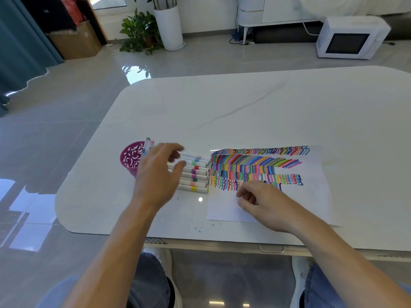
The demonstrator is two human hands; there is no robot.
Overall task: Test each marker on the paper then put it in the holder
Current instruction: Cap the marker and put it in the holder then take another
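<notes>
Beside the paper (311, 196) (thick with test strokes) I count about seven markers (194, 174) waiting in a row; a couple stand in the pink holder (130, 158). My left hand (158, 174) spreads open above the row, and my right hand (264, 203) rests loosely curled and empty on the sheet.

The table (244, 107) is white with a thin grey vein. The holder (130, 160) is magenta with leafy cut-outs. The markers (195, 174) are white with blue, green, red, purple and yellow bands. The white paper (311, 192) carries multicoloured rows of chevrons, slanted bars and squiggles.
</notes>
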